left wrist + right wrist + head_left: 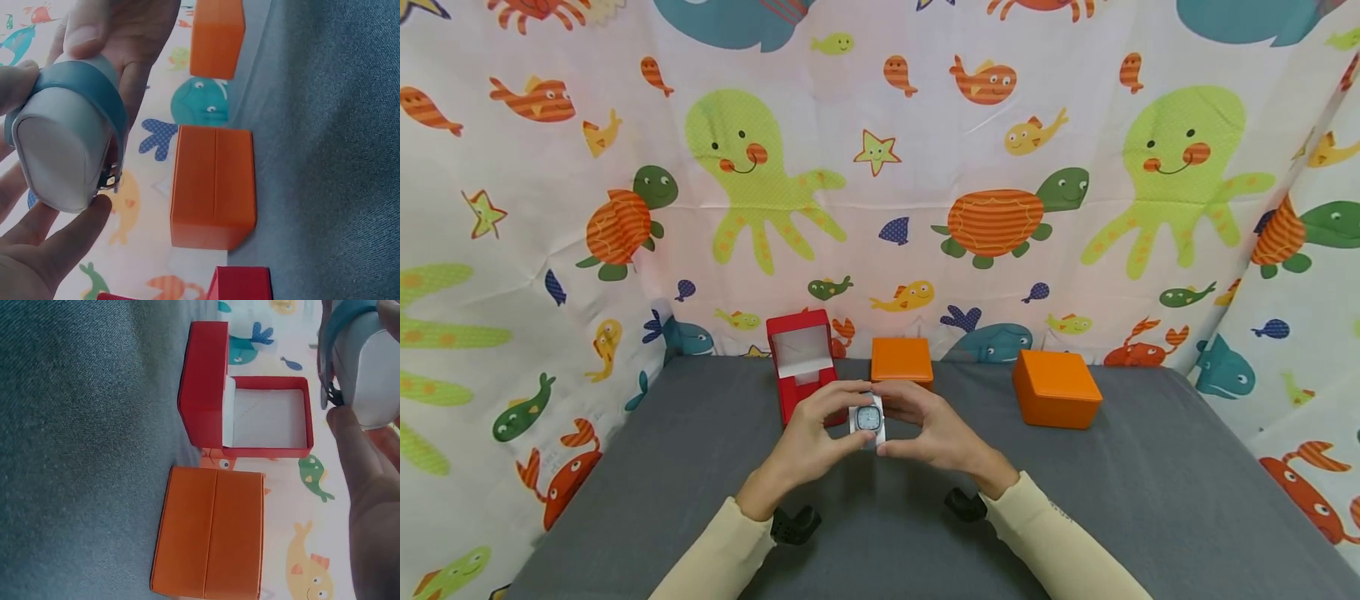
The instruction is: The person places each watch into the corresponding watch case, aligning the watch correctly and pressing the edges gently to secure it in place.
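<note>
A wristwatch (868, 417) with a pale square dial is held up over the table between both hands. Its blue strap (87, 87) wraps round a white watch cushion (53, 159), and the buckle (109, 180) shows at one side of it. My left hand (820, 429) grips the watch from the left, thumb at the lower edge and fingers along the top. From the right, my right hand (936, 425) pinches it between thumb and fingers. Behind the hands stands a red watch box (788, 400) with its lid raised and a pale lining.
One orange box (901, 358) with its lid down stands behind the hands, beside the red one. Another closed orange box (1058, 390) is farther right on the grey cloth-covered table (1150, 492). A curtain (917, 175) printed with sea animals hangs at the back and sides.
</note>
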`<state>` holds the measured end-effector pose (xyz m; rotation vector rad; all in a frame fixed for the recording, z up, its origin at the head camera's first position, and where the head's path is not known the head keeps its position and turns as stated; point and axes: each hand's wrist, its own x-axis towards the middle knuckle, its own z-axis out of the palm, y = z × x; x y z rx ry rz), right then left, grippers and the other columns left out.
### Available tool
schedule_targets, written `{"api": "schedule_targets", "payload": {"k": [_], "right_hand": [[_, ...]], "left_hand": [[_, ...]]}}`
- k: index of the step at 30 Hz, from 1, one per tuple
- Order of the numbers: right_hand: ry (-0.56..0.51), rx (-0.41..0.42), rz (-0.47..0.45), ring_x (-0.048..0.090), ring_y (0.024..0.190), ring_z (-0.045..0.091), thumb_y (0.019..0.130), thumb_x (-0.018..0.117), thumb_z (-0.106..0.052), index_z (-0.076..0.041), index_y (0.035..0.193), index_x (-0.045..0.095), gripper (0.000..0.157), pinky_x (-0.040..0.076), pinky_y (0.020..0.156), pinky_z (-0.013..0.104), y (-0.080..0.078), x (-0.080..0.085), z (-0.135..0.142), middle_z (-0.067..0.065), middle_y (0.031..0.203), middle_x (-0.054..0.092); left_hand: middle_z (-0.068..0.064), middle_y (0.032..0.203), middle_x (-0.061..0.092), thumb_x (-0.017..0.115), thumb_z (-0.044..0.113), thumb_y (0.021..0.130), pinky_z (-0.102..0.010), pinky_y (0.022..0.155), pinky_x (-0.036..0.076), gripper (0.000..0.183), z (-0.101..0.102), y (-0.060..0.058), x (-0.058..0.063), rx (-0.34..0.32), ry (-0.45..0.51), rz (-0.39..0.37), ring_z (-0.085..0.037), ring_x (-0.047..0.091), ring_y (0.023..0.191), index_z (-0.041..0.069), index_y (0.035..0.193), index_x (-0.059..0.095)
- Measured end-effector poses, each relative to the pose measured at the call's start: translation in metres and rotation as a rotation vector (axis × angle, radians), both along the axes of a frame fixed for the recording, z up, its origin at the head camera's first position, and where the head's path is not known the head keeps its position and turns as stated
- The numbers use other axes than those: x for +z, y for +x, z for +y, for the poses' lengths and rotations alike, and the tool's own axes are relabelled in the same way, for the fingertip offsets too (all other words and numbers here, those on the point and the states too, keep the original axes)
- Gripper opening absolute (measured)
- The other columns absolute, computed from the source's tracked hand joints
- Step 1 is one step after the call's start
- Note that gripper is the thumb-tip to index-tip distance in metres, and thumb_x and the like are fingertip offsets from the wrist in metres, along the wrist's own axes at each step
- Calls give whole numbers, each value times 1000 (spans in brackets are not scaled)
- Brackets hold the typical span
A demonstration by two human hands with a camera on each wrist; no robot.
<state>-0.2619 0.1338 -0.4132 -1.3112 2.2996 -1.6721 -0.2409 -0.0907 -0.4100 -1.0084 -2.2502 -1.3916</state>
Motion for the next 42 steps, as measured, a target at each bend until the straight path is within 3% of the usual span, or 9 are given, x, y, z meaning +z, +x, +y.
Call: {"api": "schedule_targets", "payload": {"k": [5,10,14,19,22,26,30,35,42], "right_hand": [[-7,-4,62,55,118,27,76,77,2,5,136,44,69,44,98,40,13,14,-5,18,137,47],[-9,-6,79,55,118,27,76,77,2,6,135,45,68,45,97,43,18,19,-7,19,136,47],[-8,-9,64,56,117,27,76,78,2,5,135,46,67,45,97,43,18,16,-9,17,135,48],[12,-31,40,56,116,25,76,78,0,4,135,46,67,45,97,41,16,12,-8,16,134,49],[22,-52,18,57,116,23,76,79,-1,3,136,46,68,45,97,40,13,9,-7,15,134,50],[33,-66,-17,57,117,21,76,79,-4,-4,138,46,70,45,98,37,4,-3,-6,7,134,51],[48,-67,-32,55,118,16,77,80,-12,-14,139,47,71,44,99,33,-7,-15,-6,-2,135,50],[82,-64,-3,55,118,14,79,79,-22,-17,140,46,70,43,100,33,-13,-20,-8,-6,136,49],[141,-39,25,55,117,18,80,78,-19,-11,140,44,69,44,99,44,-30,-15,-22,0,134,49]], "left_hand": [[-3,130,56,78,15,80,-41,89,52,41,-3,1,1,4,29,-25,-18,54,112,15,119,67],[-7,130,56,77,11,80,-45,89,51,40,-3,5,4,10,35,-59,-22,54,112,11,118,66],[-5,132,54,77,13,80,-47,92,49,41,-4,4,3,17,21,-100,-20,52,115,14,119,65],[0,137,46,83,20,74,-45,96,46,67,-9,1,0,35,-93,-147,-18,45,121,15,133,52],[2,136,44,86,19,70,-42,98,46,80,-11,2,2,72,-202,-163,-19,44,120,13,138,44],[2,132,46,85,19,70,-43,96,47,79,-13,2,2,116,-295,-161,-22,47,117,12,138,45],[2,130,48,86,19,69,-42,95,48,77,-14,1,0,147,-295,-149,-23,48,115,12,135,47],[3,128,49,87,21,68,-35,94,49,75,-15,-3,-4,189,-317,-126,-16,47,112,12,133,50],[-3,133,48,85,18,71,-41,96,47,75,-25,-14,-5,210,-323,-135,-25,47,117,9,135,49]]}}
